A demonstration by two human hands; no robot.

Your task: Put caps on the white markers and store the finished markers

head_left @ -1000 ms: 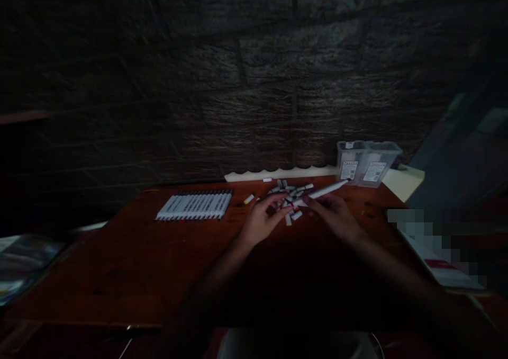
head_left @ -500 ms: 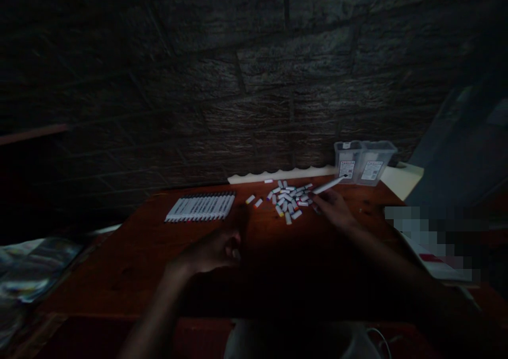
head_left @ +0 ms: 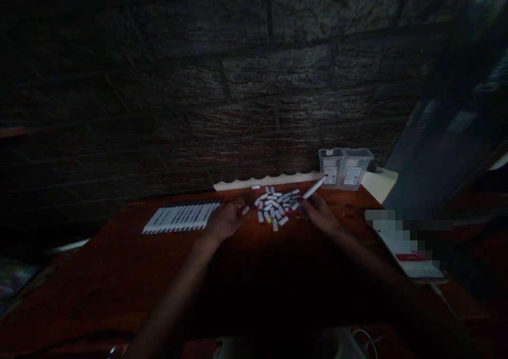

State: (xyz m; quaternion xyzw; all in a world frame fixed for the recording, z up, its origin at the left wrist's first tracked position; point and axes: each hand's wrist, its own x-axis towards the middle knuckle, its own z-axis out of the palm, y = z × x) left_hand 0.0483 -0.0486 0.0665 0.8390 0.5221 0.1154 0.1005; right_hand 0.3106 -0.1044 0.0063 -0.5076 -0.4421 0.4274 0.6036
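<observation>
My right hand (head_left: 322,216) is closed around a white marker (head_left: 315,187), whose dark tip points up and away to the right. Just left of that hand lies a loose heap of short white marker caps (head_left: 273,204) with coloured ends. My left hand (head_left: 227,220) has its fingers curled in a pinch at a small marker cap, part of which they cover. Right by its fingertips a loose cap (head_left: 245,209) shows on the table. Behind the left wrist runs a neat row of white markers (head_left: 178,217) with dark ends; the hand hides its right end.
Two clear plastic boxes (head_left: 351,176) with labels stand at the back right of the wooden table (head_left: 159,274). A pale wavy-edged strip (head_left: 265,180) lies along the stone wall (head_left: 246,99). Some flat white item with a red band (head_left: 410,257) is at the right edge.
My left hand has moved forward and up to the loose caps, covering one of them. The right hand still holds the marker by the heap. The view has shifted to the right.
</observation>
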